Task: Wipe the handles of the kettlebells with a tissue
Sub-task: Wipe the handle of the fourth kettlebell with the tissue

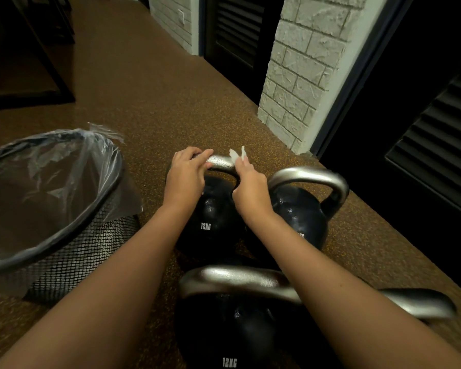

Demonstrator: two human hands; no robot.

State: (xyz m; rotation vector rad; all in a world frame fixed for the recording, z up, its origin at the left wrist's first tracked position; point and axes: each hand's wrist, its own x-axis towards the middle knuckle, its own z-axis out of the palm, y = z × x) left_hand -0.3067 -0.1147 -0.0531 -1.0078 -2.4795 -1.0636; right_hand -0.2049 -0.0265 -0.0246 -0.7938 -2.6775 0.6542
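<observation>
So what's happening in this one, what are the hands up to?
A person is cleaning kettlebells on a gym floor. The left hand grips the silver handle of the far left kettlebell, while the right hand holds a white tissue against the same handle. Another kettlebell stands to its right, and a third is nearest the camera. A lined mesh wastebasket stands to the left.

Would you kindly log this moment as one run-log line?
step: wiping far-left kettlebell handle | left hand: steadies handle | right hand: holds tissue on handle | bin: left
</observation>
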